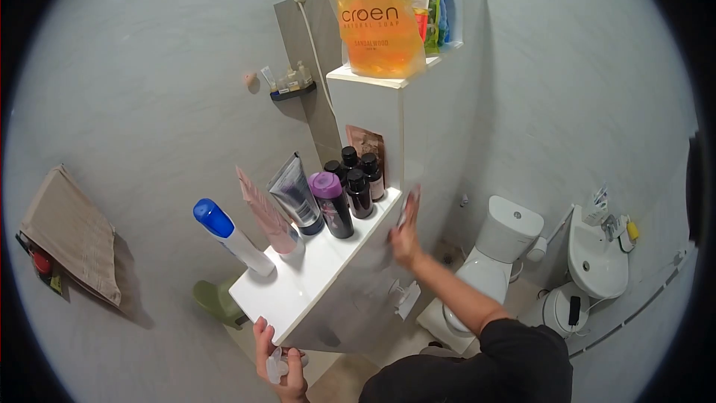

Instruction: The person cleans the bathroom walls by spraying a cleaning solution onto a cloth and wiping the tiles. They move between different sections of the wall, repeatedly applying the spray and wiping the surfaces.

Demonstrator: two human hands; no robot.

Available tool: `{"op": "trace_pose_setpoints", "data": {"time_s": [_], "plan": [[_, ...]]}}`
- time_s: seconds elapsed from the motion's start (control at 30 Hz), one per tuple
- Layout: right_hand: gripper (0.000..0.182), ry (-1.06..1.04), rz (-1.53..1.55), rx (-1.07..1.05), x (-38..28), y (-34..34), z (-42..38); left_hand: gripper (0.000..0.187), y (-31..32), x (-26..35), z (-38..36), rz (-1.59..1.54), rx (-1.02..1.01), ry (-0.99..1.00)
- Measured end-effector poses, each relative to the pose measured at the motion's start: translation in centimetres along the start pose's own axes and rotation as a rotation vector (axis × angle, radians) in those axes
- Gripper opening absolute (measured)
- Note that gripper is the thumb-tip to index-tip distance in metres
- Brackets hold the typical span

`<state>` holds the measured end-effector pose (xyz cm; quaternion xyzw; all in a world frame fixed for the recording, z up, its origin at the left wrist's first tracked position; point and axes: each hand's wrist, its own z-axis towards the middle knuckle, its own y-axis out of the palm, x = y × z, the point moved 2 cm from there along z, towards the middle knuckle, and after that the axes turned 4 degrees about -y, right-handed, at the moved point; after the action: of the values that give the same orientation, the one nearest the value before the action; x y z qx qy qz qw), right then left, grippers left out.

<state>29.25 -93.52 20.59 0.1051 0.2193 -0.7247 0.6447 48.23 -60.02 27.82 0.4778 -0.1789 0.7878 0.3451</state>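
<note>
At the near end of the white-topped half wall point(287, 291), my left hand point(283, 373) is closed round a spray bottle point(277, 365). Only its whitish, see-through head shows; the rest is hidden. My right hand point(406, 237) lies against the grey side of the partition, fingers stretched upward. A pale patch by its thumb is too blurred to make out. On the ledge beside it stand several dark bottles point(359, 194), a purple-capped bottle point(333, 205), a grey tube point(297, 194), a pink tube point(267, 213) and a blue-capped white bottle point(233, 237).
An orange soap refill pouch point(382, 26) stands on the higher ledge. To the right are a toilet point(485, 276), a washbasin point(599, 257) and a white lidded bin point(559, 310). A towel point(71, 235) hangs at left; a corner shelf point(293, 92) holds toiletries.
</note>
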Motion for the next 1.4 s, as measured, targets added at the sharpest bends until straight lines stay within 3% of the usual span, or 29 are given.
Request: {"op": "trace_pose_setpoints", "data": {"time_s": [0.13,0.23,0.3,0.37,0.5,0.57,0.6,0.67,0.77,0.83,0.9,1.03,1.13,1.2,1.27,1.4], "plan": [[0.083,-0.273,-0.098,0.015,0.3,-6.1,17.5,0.062,-0.1,-1.0,-0.3,0.066,0.025,0.003],[0.083,-0.316,-0.120,-0.003,-0.7,-7.2,20.7,0.060,0.5,-0.4,-0.4,0.069,0.082,0.036],[0.081,-0.372,-0.173,-0.026,0.9,-6.4,19.0,0.058,0.3,-0.3,-0.6,0.104,0.104,0.059],[0.082,-0.402,-0.184,-0.074,3.5,-4.4,12.6,0.069,-0.5,-0.9,-0.8,0.280,0.030,0.112],[0.087,-0.276,-0.134,-0.291,7.5,-2.8,-0.2,0.067,1.9,0.2,-1.5,0.186,0.164,0.101],[0.086,-0.359,-0.152,-0.272,8.6,-3.7,4.1,0.063,3.9,1.8,-1.8,0.062,0.268,-0.066],[0.085,-0.417,-0.190,-0.262,8.4,-4.8,6.9,0.063,4.7,2.0,-1.7,0.074,0.274,-0.064],[0.081,-0.363,-0.111,-0.168,5.9,-8.1,16.5,0.037,6.1,2.4,-1.7,0.133,0.454,0.095],[0.080,-0.366,-0.052,-0.130,3.0,-10.3,24.0,0.053,7.8,2.7,-1.8,0.106,0.483,0.082],[0.082,-0.431,-0.111,-0.078,1.7,-10.0,25.0,0.050,9.1,2.7,-1.9,0.156,0.516,0.092],[0.076,-0.476,-0.149,-0.156,1.9,-8.8,21.6,0.048,10.3,2.6,-1.8,0.192,0.559,0.098],[0.064,-0.560,-0.169,-0.543,5.0,-6.4,10.2,0.045,11.2,2.1,-1.3,0.238,0.669,0.137],[0.067,-0.531,-0.232,-0.426,8.4,-7.4,11.7,0.044,11.1,2.1,-0.9,0.238,0.654,0.192],[0.074,-0.404,-0.223,-0.128,9.9,-8.7,16.8,0.044,11.3,2.1,-0.9,0.241,0.635,0.185],[0.082,-0.193,0.013,0.067,9.4,-11.1,23.0,0.044,11.7,2.1,-1.0,0.269,0.662,0.202],[0.085,-0.298,-0.089,0.043,5.2,-10.5,25.9,0.043,11.5,1.7,-0.8,0.276,0.674,0.210]]}}
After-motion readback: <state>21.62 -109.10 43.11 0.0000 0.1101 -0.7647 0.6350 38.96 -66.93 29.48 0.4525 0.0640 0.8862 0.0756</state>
